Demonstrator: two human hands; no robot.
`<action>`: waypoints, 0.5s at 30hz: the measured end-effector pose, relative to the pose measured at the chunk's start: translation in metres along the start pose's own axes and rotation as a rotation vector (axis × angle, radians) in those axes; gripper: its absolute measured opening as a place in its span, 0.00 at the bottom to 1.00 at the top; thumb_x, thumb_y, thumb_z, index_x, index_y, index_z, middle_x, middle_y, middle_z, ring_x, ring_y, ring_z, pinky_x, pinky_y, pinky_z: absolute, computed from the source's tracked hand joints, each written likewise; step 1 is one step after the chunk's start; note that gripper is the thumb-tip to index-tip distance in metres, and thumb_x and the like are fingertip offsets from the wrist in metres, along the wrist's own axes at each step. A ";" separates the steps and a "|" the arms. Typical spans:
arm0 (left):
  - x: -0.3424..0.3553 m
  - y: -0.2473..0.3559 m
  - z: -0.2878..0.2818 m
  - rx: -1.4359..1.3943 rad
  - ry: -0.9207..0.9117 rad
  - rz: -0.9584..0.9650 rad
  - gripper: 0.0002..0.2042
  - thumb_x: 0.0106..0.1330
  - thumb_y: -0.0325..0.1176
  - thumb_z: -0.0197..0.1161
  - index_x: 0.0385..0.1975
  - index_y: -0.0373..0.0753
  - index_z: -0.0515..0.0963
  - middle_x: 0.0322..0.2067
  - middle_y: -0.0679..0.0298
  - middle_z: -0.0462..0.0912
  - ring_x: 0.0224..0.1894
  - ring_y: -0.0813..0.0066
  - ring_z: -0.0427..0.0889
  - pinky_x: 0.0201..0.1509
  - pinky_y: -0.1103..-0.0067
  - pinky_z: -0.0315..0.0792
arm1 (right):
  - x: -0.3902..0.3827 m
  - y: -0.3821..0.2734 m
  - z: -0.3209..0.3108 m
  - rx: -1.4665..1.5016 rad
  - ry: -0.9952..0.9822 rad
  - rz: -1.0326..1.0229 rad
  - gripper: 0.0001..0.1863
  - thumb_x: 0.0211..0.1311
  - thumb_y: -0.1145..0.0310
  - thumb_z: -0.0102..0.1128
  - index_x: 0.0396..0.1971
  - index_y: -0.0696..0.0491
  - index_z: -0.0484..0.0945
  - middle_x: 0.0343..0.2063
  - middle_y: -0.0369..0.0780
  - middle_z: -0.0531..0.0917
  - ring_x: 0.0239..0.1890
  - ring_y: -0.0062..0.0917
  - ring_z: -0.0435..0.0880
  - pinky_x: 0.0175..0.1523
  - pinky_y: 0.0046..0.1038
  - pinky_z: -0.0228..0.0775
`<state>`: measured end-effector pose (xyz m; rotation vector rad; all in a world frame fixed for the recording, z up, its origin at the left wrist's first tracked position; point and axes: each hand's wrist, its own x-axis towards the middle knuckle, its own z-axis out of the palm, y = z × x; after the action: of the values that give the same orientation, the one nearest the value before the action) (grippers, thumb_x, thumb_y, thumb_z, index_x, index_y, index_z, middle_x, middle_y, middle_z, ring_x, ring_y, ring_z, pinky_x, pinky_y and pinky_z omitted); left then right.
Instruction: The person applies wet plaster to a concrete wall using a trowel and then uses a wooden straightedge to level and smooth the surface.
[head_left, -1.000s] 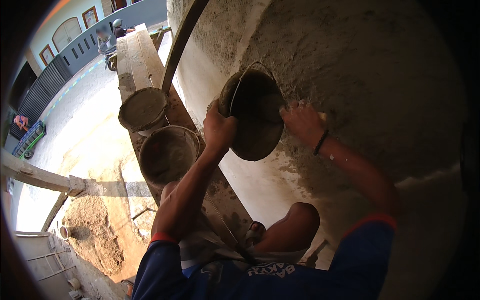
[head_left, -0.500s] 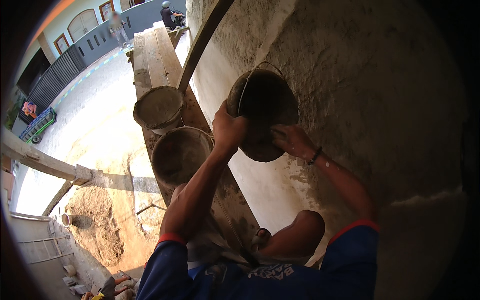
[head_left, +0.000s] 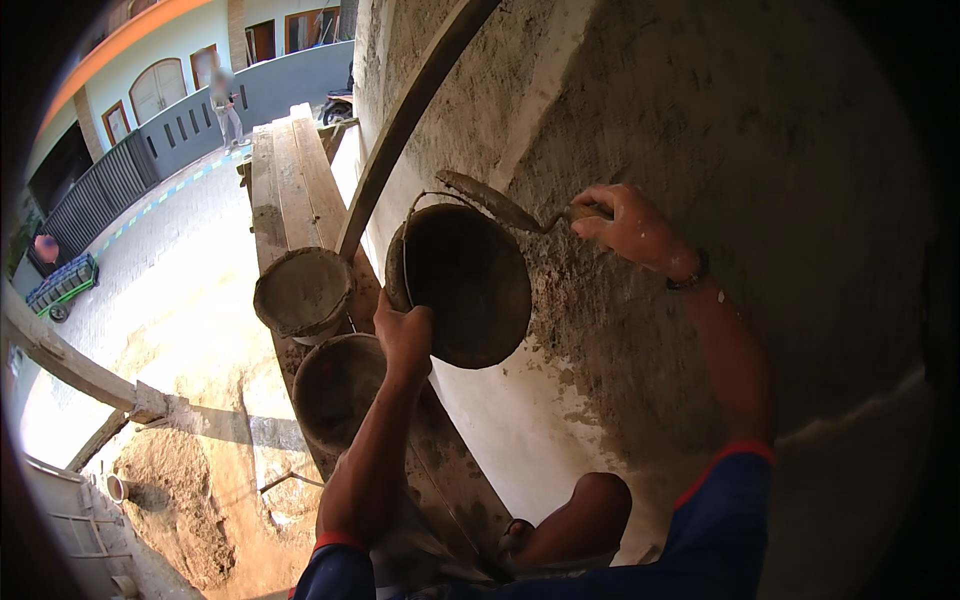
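Observation:
My left hand (head_left: 403, 338) grips the near left rim of a dark, mortar-stained bucket (head_left: 478, 290), which is tipped so its mouth faces me. A wire handle loops over its far left side. My right hand (head_left: 632, 230) is closed round the handle of a trowel (head_left: 492, 203). The grey-coated blade points left, just beyond the bucket's far rim and close to the rough plastered wall (head_left: 610, 130). Whether fresh mortar lies on the blade, I cannot tell. Left of my left hand stand a bucket full of grey mortar (head_left: 304, 292) and a second bucket (head_left: 338, 392), partly behind my forearm.
Both standing buckets rest on a narrow plank scaffold (head_left: 290, 190). A slanting wooden pole (head_left: 405, 115) rises between planks and wall. Down on the ground at left lies a sand heap (head_left: 170, 490). Farther off, a person (head_left: 226, 110) stands by a grey fence, and a green cart (head_left: 62, 285) is parked.
My right hand has come up and right out of the bucket, bringing the trowel into view. My left hand has shifted the bucket left and lower in the picture.

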<state>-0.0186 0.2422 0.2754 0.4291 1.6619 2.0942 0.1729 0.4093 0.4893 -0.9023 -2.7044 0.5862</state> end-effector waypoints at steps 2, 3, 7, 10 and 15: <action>0.001 0.003 0.006 -0.032 -0.032 -0.022 0.26 0.46 0.20 0.54 0.51 0.28 0.73 0.38 0.53 0.82 0.38 0.65 0.82 0.46 0.74 0.74 | 0.028 0.034 -0.009 0.164 0.035 0.182 0.18 0.56 0.63 0.64 0.40 0.61 0.78 0.26 0.43 0.81 0.25 0.24 0.79 0.31 0.33 0.72; -0.004 -0.001 0.011 -0.051 -0.060 -0.052 0.26 0.46 0.20 0.54 0.51 0.28 0.73 0.38 0.52 0.82 0.38 0.64 0.82 0.46 0.74 0.74 | 0.050 0.064 -0.018 0.142 0.151 0.197 0.17 0.56 0.62 0.64 0.36 0.62 0.79 0.21 0.44 0.79 0.20 0.26 0.77 0.28 0.36 0.71; -0.004 -0.005 0.008 0.021 -0.027 -0.058 0.25 0.46 0.20 0.54 0.50 0.29 0.73 0.38 0.52 0.83 0.38 0.63 0.83 0.46 0.73 0.75 | 0.112 0.083 -0.102 -0.127 0.642 0.027 0.12 0.57 0.67 0.61 0.23 0.62 0.75 0.18 0.40 0.77 0.22 0.24 0.76 0.30 0.35 0.70; -0.003 0.003 0.002 0.027 -0.082 -0.092 0.25 0.47 0.21 0.55 0.50 0.29 0.73 0.37 0.51 0.83 0.39 0.61 0.84 0.47 0.70 0.76 | 0.095 0.065 -0.130 -0.208 0.673 -0.113 0.11 0.57 0.68 0.60 0.33 0.61 0.78 0.22 0.38 0.75 0.20 0.22 0.71 0.29 0.34 0.68; -0.006 -0.017 0.019 0.205 -0.095 -0.082 0.27 0.46 0.19 0.54 0.52 0.29 0.73 0.38 0.52 0.83 0.39 0.64 0.83 0.47 0.72 0.76 | -0.012 -0.011 -0.061 -0.080 0.129 0.376 0.21 0.56 0.70 0.61 0.50 0.60 0.75 0.35 0.42 0.81 0.35 0.23 0.80 0.42 0.31 0.73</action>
<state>-0.0018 0.2587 0.2637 0.5075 1.8136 1.8243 0.1968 0.4123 0.5478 -1.4345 -2.4721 0.4700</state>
